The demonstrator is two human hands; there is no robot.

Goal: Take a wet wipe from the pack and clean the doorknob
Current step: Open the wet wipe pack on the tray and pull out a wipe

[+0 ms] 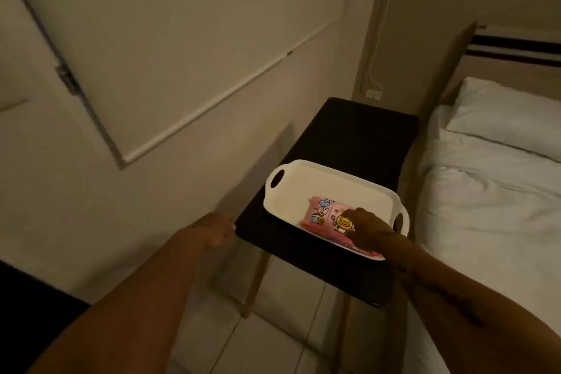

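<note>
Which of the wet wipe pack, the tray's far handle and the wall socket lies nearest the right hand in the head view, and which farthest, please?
1. wet wipe pack, in the tray, under the right hand.
2. far handle, at the tray's left end.
3. wall socket, on the wall beyond the table.

A white handled plastic tray [303, 171] sits on the near half of the dark rectangular bench [349, 136]. A pink printed wet-wipe pack [321, 215] lies in its near right part. The white-sheeted bed [485, 206] stands right of the bench, and the pale panelled door [182, 39] is behind to the left.
</note>
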